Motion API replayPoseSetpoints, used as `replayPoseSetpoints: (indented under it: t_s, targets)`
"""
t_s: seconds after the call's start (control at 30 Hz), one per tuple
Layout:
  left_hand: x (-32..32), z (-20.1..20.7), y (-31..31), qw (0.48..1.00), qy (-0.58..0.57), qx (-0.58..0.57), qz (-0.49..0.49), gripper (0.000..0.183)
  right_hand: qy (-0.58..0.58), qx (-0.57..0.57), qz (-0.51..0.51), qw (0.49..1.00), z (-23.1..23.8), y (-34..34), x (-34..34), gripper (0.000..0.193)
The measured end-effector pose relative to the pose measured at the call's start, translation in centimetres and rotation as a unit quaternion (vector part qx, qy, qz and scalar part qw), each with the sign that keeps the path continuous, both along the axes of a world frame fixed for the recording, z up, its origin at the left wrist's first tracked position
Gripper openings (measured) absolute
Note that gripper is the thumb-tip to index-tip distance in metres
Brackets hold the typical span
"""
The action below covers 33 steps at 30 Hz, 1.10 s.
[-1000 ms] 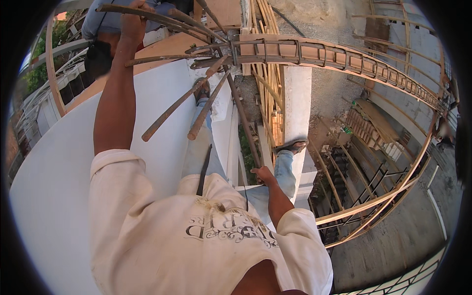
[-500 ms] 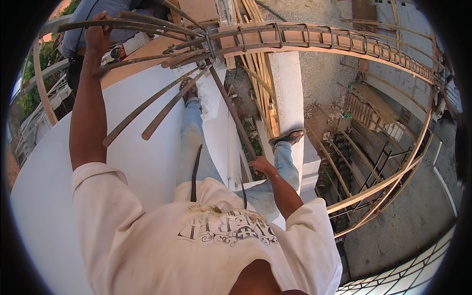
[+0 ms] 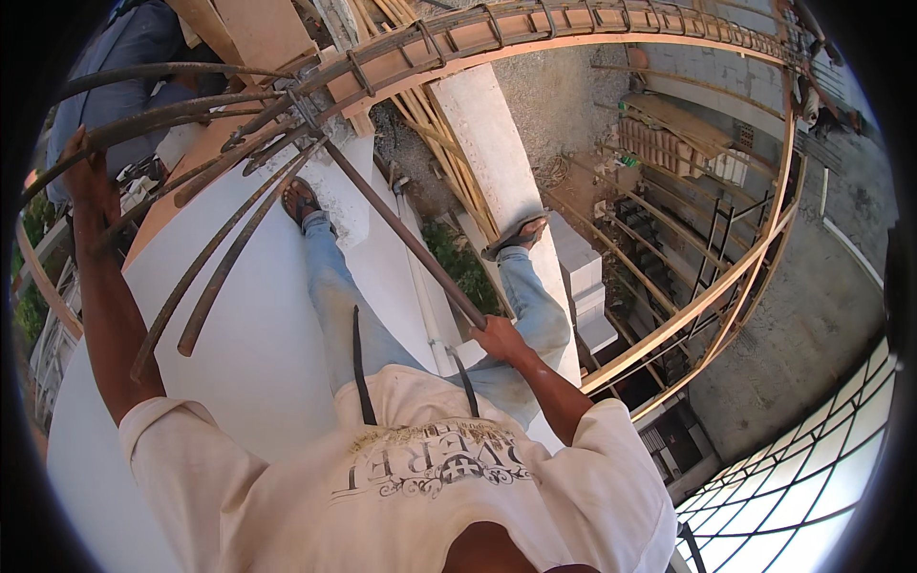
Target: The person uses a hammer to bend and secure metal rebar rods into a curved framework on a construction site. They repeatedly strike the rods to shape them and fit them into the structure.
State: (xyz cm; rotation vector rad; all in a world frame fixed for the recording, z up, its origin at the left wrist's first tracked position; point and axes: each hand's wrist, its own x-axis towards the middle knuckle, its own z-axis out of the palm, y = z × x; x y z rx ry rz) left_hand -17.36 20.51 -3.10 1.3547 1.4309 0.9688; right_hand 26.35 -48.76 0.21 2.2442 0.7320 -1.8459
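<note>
My right hand [image 3: 499, 340] is wrapped round the near end of a long brown metal bar [image 3: 406, 234]. The bar's far end meets a cluster of rebar ends at a tie point [image 3: 308, 116]. Reaching far to the left, my left hand [image 3: 84, 164] is closed on one curved rebar [image 3: 172, 111] of that cluster. Other rebars [image 3: 222, 258] fan out toward me, unheld. From the tie point, a rebar cage with square stirrups [image 3: 487, 29] runs to the right over a wooden formwork board [image 3: 544, 46].
My feet stand apart, one by a white slab [image 3: 229, 296], one on a white wall top [image 3: 487, 143]. Between them is a gap with a pipe [image 3: 420, 296]. Below right are timber poles [image 3: 669, 334] and a concrete floor [image 3: 783, 315]. Another person [image 3: 119, 81] is at upper left.
The view has swung, so the cage sits higher and farther left. My left hand appears lower and farther left, still on a rebar. My right hand keeps its hold on the bar.
</note>
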Motion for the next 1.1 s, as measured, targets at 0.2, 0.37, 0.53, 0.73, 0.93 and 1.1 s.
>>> replayPoseSetpoints:
  t_s: [0.2,0.37,0.53,0.73,0.93,1.1]
  targets:
    - [3.4,-0.1,-5.4,0.993,-0.009,0.07,-0.099,0.019,-0.058,-0.168,0.061,0.982,17.8,1.5,7.8,0.047]
    - [7.7,2.3,-5.3,0.968,-0.223,-0.079,-0.08,0.023,-0.17,-0.179,-0.068,0.967,28.2,1.9,4.3,0.045]
    - [9.4,3.7,-5.1,0.985,-0.152,-0.083,-0.014,0.029,-0.236,-0.104,-0.082,0.963,25.5,7.2,3.4,0.041]
    - [7.2,1.2,-2.8,0.975,-0.186,-0.111,-0.044,0.021,0.003,-0.147,-0.371,0.917,19.7,11.8,1.0,0.04]
    - [5.4,0.1,-2.4,0.971,-0.178,-0.047,-0.156,0.013,0.077,-0.198,-0.419,0.883,17.4,10.6,-0.1,0.038]
    - [7.7,3.0,-5.4,0.992,-0.006,0.029,-0.12,0.017,0.045,-0.191,-0.423,0.884,17.2,8.9,-0.3,0.041]
